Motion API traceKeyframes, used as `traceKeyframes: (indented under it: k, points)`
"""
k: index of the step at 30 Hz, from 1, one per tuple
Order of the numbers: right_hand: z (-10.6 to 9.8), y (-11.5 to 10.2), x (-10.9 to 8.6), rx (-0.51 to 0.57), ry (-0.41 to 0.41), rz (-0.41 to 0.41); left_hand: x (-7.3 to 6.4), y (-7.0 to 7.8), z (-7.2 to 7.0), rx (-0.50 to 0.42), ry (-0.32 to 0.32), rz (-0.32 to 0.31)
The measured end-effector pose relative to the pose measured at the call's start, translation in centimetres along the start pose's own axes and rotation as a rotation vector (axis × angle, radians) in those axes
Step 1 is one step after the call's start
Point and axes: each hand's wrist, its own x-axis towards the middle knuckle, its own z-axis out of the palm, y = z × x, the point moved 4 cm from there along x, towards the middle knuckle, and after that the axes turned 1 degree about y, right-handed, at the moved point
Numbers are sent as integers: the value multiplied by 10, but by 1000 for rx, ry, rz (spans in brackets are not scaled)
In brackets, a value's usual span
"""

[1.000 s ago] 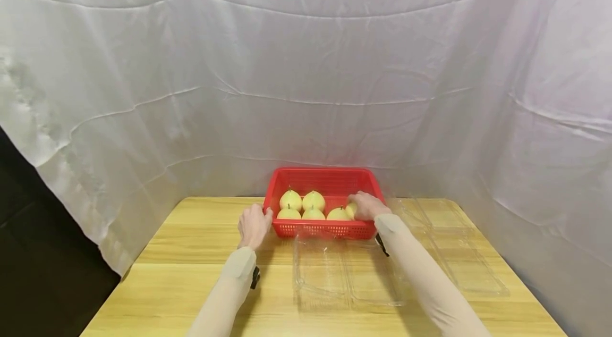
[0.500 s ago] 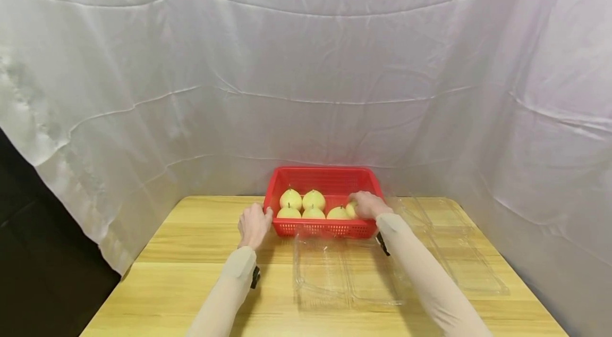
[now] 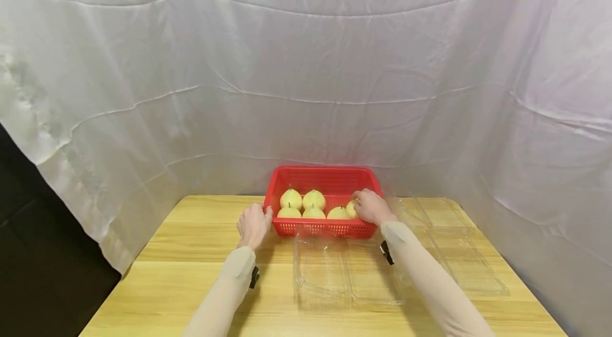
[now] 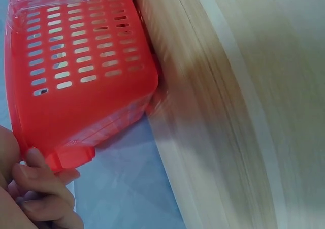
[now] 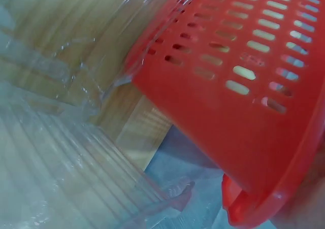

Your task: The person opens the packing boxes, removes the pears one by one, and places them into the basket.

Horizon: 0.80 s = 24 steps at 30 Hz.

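Note:
A red perforated plastic basket (image 3: 319, 171) stands near the table's back edge with several round yellow pears (image 3: 290, 199) in it, stems up. My left hand (image 3: 253, 224) grips the basket's left end; in the left wrist view its curled fingers (image 4: 48, 186) are at the lug under the rim. My right hand (image 3: 373, 207) reaches over the right end, its fingertips curved over the rightmost pear (image 3: 351, 209); the thumb is hidden. The right wrist view shows mostly the basket's end wall (image 5: 188, 107), with only a blurred edge of the hand.
An open clear plastic clamshell box (image 3: 346, 278) lies in front of the basket, close to its front wall. More clear plastic boxes (image 3: 466, 262) lie at the right of the wooden table (image 3: 191, 273). A pale curtain (image 3: 306, 87) hangs behind.
My right hand and forearm have shifted slightly right, uncovering more of the rightmost pear. My left hand and the basket have stayed in place.

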Motion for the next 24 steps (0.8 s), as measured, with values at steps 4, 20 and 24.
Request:
traceKeyframes:
  k: [4,20,24]
  points:
    - [-3,-5,-9,41,44,-3,-3,-3,-2,10,-4,16]
    - [-18,-22,-43,23,30,26,-6,-1,-14,-169,-82,190]
    - [-16,-28,-56,2,-17,51,-12,-2,-18,-138,-101,225]
